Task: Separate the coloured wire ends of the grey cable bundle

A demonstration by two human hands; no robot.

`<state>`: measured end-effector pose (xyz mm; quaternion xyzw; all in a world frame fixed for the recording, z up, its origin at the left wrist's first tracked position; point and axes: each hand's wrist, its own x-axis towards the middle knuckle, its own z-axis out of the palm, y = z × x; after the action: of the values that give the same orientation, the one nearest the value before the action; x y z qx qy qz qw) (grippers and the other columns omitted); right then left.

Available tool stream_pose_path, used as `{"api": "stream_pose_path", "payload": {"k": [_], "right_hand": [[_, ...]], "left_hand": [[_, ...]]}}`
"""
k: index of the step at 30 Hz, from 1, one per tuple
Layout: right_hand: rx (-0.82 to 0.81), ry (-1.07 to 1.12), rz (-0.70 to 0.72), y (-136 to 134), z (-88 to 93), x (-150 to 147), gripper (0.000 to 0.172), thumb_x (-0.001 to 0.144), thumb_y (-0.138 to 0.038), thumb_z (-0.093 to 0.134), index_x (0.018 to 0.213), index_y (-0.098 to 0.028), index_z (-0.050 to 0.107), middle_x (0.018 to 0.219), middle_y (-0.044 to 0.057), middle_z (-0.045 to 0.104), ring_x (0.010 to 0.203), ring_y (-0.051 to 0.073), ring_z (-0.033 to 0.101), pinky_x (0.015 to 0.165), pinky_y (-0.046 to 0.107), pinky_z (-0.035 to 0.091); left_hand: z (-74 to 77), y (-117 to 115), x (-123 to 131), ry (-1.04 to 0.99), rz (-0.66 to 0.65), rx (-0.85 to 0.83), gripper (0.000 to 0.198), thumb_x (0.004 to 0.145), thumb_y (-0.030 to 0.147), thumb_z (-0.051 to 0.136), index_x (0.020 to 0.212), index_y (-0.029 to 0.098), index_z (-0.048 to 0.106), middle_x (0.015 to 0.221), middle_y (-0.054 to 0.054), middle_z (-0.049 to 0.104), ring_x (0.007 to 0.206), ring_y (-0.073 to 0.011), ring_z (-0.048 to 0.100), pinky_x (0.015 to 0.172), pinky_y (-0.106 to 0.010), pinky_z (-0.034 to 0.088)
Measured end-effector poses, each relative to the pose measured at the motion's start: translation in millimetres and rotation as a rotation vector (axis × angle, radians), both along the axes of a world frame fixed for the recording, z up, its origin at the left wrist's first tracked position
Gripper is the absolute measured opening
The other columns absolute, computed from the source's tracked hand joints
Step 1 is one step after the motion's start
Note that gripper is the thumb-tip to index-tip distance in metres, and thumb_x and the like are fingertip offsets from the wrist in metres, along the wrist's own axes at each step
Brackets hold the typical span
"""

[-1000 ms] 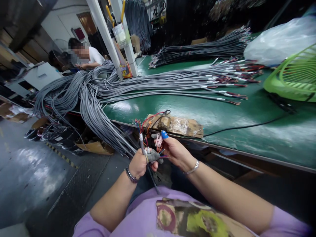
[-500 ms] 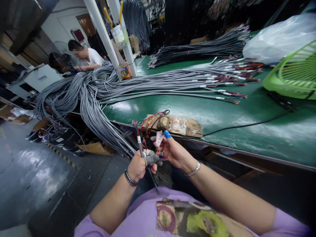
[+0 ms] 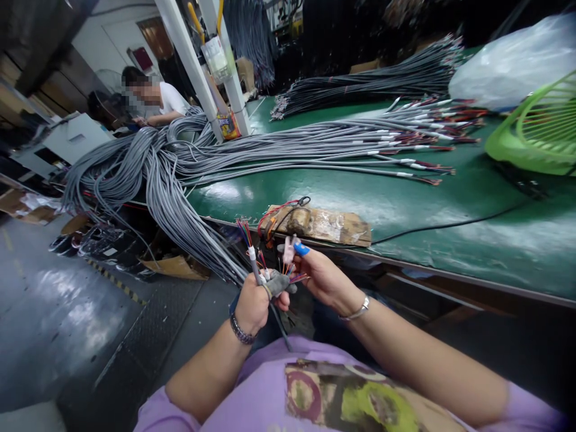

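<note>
Smooth cable (image 3: 255, 269), rough wooden board (image 3: 353, 228), glossy tabletop (image 3: 261, 191)

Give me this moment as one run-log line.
left hand: grips gray cable | right hand: pinches pink object | wooden board: along edge of table

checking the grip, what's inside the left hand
The left hand closes around grey cable; a white-banded end and coloured wires stick out above. The hand covers the stretch inside, so I cannot tell how many cables it holds.

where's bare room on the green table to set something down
Bare tabletop lies between the gray cables and wooden board, and right of the board toward the green fan, where a cord crosses. Looped cables crowd the left end.
</note>
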<state>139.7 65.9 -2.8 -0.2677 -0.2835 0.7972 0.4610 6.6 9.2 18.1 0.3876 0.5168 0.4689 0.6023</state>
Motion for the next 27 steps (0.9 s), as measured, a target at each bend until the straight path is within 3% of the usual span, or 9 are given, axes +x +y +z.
{"api": "stream_pose_path", "payload": {"k": [7, 10, 14, 20, 27], "right_hand": [[-0.05, -0.017, 0.025, 1, 4.7, 2, 0.022, 0.076, -0.038, 0.066, 0.077, -0.016, 0.065, 0.07, 0.001, 0.061, 0.056, 0.01, 0.049, 0.053, 0.023, 0.041], [-0.091, -0.057, 0.047, 3, 6.7, 2, 0.03, 0.078, -0.047, 0.064, 0.079, -0.017, 0.065, 0.071, 0.002, 0.063, 0.055, 0.01, 0.05, 0.051, 0.022, 0.043], [-0.047, -0.126, 0.006, 6, 8.4, 1, 0.039, 0.068, -0.052, 0.075, 0.069, -0.016, 0.061, 0.062, -0.001, 0.057, 0.051, 0.008, 0.046, 0.046, 0.02, 0.039], [-0.125, 0.103, 0.089, 8, 2.1, 5, 0.03, 0.069, -0.043, 0.076, 0.079, -0.016, 0.068, 0.07, 0.001, 0.063, 0.061, 0.011, 0.053, 0.053, 0.021, 0.043], [-0.149, 0.155, 0.133, 10, -5.0, 6, 0.025, 0.074, -0.039, 0.074, 0.081, -0.016, 0.07, 0.073, 0.002, 0.067, 0.06, 0.012, 0.056, 0.057, 0.024, 0.045]], "left_hand": [[-0.6, 4, -2, -0.018, -0.022, -0.026, 0.034, 0.064, 0.045, 0.074, 0.061, 0.012, 0.065, 0.043, -0.001, 0.058, 0.036, -0.0099, 0.049, 0.039, -0.022, 0.041], [-1.3, 5, -3, -0.029, -0.018, -0.035, 0.034, 0.063, 0.044, 0.074, 0.06, 0.012, 0.064, 0.042, -0.001, 0.057, 0.034, -0.0097, 0.049, 0.038, -0.022, 0.041], [-1.8, 6, -3, -0.039, -0.022, -0.039, 0.032, 0.065, 0.042, 0.074, 0.062, 0.011, 0.066, 0.042, -0.001, 0.058, 0.034, -0.0093, 0.049, 0.038, -0.021, 0.041], [-0.2, 6, -5, -0.059, -0.052, -0.063, 0.035, 0.061, 0.044, 0.076, 0.06, 0.012, 0.063, 0.042, -0.001, 0.057, 0.034, -0.009, 0.048, 0.037, -0.021, 0.039], [-0.2, 9, -5, -0.037, -0.095, -0.081, 0.037, 0.061, 0.046, 0.076, 0.057, 0.013, 0.059, 0.041, -0.001, 0.057, 0.033, -0.0092, 0.048, 0.036, -0.02, 0.038]]}}
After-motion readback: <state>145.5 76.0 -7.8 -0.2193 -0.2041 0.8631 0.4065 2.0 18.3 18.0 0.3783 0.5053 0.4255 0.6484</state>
